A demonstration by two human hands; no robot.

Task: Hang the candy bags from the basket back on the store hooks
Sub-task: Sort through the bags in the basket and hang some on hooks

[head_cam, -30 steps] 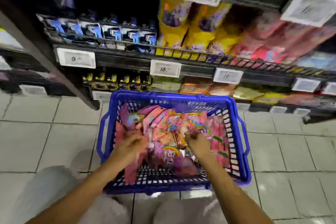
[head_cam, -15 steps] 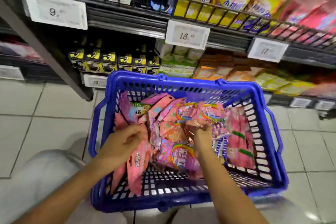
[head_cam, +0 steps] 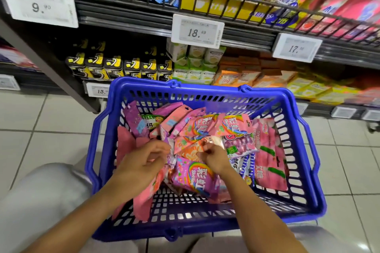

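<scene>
Candy bags (head_cam: 197, 150), glossy pink and purple packets, lie heaped in the blue slotted plastic basket (head_cam: 308, 207) as the left hand (head_cam: 141, 162) pinches a pink packet and the right hand (head_cam: 213, 157) nips an orange one, best lifted singly by its top.
</scene>
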